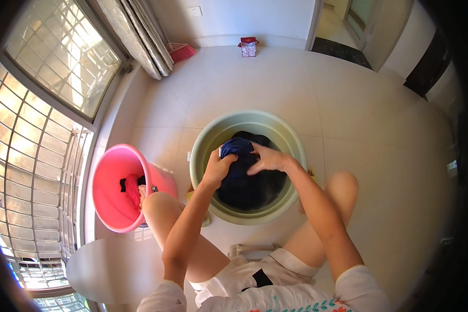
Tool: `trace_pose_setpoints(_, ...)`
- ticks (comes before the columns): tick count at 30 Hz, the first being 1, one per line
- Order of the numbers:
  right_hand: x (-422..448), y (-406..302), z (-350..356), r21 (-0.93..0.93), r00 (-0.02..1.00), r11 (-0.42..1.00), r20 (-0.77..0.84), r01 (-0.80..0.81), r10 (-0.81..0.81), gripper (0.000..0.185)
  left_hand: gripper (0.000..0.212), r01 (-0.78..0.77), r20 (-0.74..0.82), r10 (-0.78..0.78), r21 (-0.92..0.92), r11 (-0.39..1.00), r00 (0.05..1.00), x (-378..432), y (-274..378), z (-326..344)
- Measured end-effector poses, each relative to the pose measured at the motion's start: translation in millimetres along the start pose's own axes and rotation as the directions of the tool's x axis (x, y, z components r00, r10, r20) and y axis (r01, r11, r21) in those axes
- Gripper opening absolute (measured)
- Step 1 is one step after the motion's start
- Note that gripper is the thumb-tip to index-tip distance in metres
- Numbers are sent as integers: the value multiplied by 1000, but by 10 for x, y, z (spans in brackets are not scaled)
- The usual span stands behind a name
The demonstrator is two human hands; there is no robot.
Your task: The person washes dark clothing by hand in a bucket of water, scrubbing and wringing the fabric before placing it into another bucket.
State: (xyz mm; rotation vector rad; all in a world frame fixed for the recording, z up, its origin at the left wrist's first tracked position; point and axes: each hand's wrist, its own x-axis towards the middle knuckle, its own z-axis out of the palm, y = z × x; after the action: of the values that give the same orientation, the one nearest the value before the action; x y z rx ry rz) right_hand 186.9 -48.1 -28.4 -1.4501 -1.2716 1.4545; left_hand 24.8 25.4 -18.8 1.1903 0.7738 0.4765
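A pale green plastic basin stands on the floor between my knees. Dark wet cloth lies in water inside it. My left hand grips a bunched dark blue cloth at its left side, above the dark cloth. My right hand is at the right side of the same blue cloth, fingers spread and slightly blurred, thumb apart; its fingertips are at the cloth's edge, and whether they pinch it cannot be told.
A pink bucket holding red, black and pale cloths stands left of the basin. Part of a low stool shows beneath me. Near the far wall are a red dustpan and a small box. A barred window lines the left.
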Motion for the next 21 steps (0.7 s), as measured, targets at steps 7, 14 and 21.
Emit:
trace_pose_setpoints(7,22,688,68,369,970,906,-39,-209,240,29,57,65,215,77,-586,808,974,-227,282,-62)
trace_pose_setpoints(14,73,136,203,536,849,788,-527,304,31,36,41,93,10,-100,-452,887,995,-39,-258,-204)
trace_pose_setpoints(21,-46,-228,890,-598,731,770,-420,222,-537,23,48,334,364,-39,-801,496,931,258,-814,-43)
